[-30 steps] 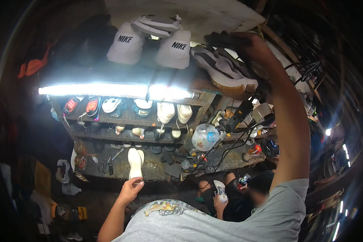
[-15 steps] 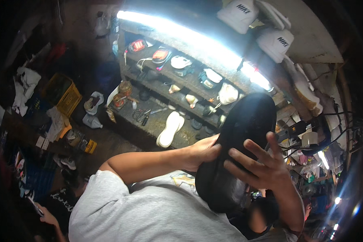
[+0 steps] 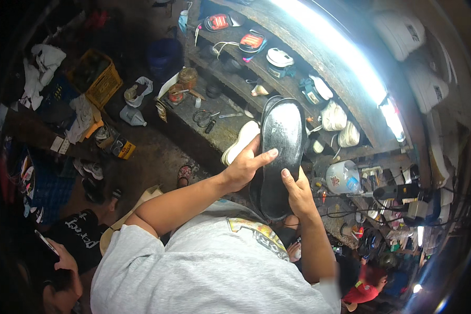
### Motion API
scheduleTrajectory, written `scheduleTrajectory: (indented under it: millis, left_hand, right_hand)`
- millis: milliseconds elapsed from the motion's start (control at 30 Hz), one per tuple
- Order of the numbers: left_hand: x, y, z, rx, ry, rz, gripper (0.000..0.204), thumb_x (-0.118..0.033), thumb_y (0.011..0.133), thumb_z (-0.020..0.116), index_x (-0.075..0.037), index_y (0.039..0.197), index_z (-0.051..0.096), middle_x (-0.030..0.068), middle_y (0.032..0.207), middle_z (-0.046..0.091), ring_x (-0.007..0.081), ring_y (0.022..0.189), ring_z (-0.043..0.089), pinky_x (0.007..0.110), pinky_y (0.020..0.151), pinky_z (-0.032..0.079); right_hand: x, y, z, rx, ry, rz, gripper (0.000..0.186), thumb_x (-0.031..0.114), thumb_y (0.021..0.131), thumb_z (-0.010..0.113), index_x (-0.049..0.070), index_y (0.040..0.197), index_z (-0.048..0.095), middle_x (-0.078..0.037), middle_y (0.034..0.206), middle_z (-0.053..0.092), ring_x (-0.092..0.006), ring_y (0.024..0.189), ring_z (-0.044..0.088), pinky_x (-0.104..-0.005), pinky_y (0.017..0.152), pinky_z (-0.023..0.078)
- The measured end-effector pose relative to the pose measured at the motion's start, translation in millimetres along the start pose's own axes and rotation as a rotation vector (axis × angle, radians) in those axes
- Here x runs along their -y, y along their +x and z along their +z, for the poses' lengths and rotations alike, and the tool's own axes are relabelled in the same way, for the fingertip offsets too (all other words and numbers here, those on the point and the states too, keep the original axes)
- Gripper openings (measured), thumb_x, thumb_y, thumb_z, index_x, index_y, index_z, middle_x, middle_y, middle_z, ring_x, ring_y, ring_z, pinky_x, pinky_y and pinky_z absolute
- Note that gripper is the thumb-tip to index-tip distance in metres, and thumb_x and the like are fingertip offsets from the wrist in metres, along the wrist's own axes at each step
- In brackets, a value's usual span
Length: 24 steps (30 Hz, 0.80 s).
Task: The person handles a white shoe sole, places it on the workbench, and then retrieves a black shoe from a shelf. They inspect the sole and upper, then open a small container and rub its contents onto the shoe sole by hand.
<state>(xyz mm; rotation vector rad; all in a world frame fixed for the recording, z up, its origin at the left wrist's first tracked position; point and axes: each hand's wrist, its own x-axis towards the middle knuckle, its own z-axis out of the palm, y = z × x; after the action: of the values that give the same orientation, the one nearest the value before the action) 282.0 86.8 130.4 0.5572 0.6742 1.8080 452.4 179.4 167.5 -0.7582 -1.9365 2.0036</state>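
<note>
Holding a phone (image 3: 46, 242), a co-worker's hand (image 3: 65, 259) showed at the far left. Next came a yellow crate (image 3: 107, 85), then a plastic jug (image 3: 133, 116). Two jars (image 3: 187, 78) stood at the left end of the bench (image 3: 209, 140), and scissors (image 3: 201, 118) lay near them. A white sole (image 3: 240, 143) lay by the bench's front edge, partly hidden by the left hand (image 3: 247, 165). That hand was clamped on the left edge of two stacked black soles (image 3: 283, 138), its thumb over the front one. The soles were held up, in front of the bench. Apart from the left, the right hand (image 3: 299, 194) gripped their right edge, thumb on the shiny face, other fingers hidden. Farther right, two white shoes (image 3: 334, 116) sat near the shelf's (image 3: 257, 69) right end, and a plastic tub (image 3: 341, 175) stood near that end.
</note>
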Motion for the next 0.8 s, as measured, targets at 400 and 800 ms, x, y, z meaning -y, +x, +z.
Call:
scheduleTrajectory:
  millis: [400,800]
  left_hand:
    - [-98,120,-70,0.223,0.059,0.046,0.051,-0.017,0.102,0.062,0.001,0.146,0.043,0.011,0.138,0.057,0.0169,0.127,0.054,0.034,0.112,0.041]
    - [-126,144,-154,-0.035,-0.365,-0.106,0.039,0.0,0.094,0.063,0.001,0.132,0.052,0.0138,0.124,0.064,0.026,0.112,0.066,0.047,0.097,0.056]
  right_hand:
    - [82,134,16,-0.181,0.011,-0.014,0.06,0.026,0.099,0.065,0.002,0.149,0.043,-0.013,0.132,0.06,-0.0228,0.12,0.06,-0.0373,0.104,0.047]
    - [126,172,9,-0.4,0.453,-0.123,0.032,0.018,0.106,0.051,0.0,0.13,0.059,-0.014,0.117,0.068,-0.0256,0.105,0.069,-0.0376,0.087,0.06]
